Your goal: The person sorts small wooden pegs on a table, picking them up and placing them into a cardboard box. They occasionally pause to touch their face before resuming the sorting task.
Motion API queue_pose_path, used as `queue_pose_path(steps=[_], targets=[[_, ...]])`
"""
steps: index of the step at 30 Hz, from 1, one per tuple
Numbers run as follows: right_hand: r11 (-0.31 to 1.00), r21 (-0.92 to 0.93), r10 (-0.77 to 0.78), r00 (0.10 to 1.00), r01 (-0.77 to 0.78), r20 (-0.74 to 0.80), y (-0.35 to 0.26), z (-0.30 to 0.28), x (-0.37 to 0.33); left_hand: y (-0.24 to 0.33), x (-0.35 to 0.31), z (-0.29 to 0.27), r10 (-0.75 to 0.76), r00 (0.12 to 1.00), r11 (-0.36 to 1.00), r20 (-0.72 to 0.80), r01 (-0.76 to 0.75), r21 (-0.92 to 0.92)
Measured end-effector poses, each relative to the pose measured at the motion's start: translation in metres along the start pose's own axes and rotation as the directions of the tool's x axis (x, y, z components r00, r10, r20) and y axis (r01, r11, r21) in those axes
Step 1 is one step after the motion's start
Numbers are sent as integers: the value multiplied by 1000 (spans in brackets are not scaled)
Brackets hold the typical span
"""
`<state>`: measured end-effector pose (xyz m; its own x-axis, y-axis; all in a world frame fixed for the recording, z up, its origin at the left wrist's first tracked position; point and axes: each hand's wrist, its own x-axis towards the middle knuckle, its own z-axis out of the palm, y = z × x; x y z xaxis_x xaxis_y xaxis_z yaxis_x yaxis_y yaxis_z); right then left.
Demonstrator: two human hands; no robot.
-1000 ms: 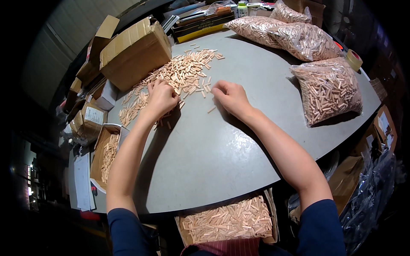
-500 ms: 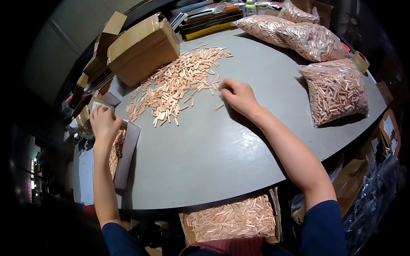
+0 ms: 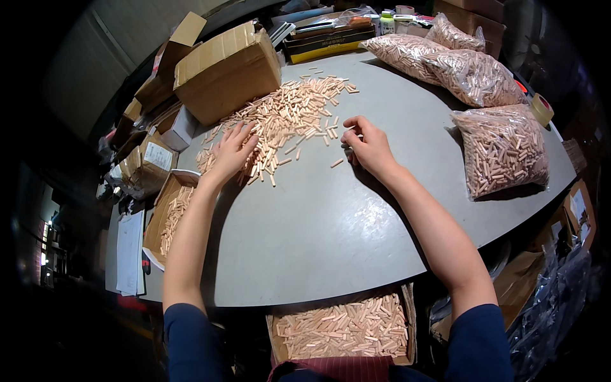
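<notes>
Many short wooden dowels lie in a loose pile (image 3: 286,118) on the grey table (image 3: 305,235). My left hand (image 3: 232,153) is spread over the pile's near left edge, its fingers apart among the dowels. To the right of the pile, my right hand (image 3: 369,146) hovers low over the table. Its fingers are loosely curled with a gap between them, and no dowel shows in them. A single dowel (image 3: 337,163) lies just left of it. Beside my left forearm stands an open carton (image 3: 153,232) part filled with dowels.
Clear bags of dowels (image 3: 503,153) sit along the right side, near a roll of tape (image 3: 541,109). A large cardboard box (image 3: 226,70) stands behind the pile. Below the table edge is another box (image 3: 412,325) full of dowels. Papers (image 3: 130,251) lie at the left.
My left hand has moved from above the open carton rightward to the pile, and its fingers have spread. My right hand keeps nearly the same place. The view has shifted slightly.
</notes>
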<state>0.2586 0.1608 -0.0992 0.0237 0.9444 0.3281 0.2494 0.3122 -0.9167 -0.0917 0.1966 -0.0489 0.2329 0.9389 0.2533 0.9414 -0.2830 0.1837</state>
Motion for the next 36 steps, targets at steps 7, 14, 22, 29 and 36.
queue_pose_path(steps=[7, 14, 22, 29, 36], targets=[[999, -32, -12, 997, 15, 83, -2, 1, -3, -18, 0, 41, 147, 987, 857, -67, -161, -490], [984, -161, -63, 997, 71, 52, -14, 4, -11, 36, -55, 22, 316, 946, 870, -65, -317, -378], [962, -137, -211, 963, 235, 166, -30, 16, -29, 82, -113, 7, 341, 939, 917, 43, -322, -236], [928, -73, -325, 890, 365, 320, -42, 19, -42, 95, -137, 8, 318, 948, 933, 31, -306, -190], [921, -133, -239, 801, 366, 548, -61, 2, -35, 75, -139, 3, 225, 971, 970, 79, -231, 77]])
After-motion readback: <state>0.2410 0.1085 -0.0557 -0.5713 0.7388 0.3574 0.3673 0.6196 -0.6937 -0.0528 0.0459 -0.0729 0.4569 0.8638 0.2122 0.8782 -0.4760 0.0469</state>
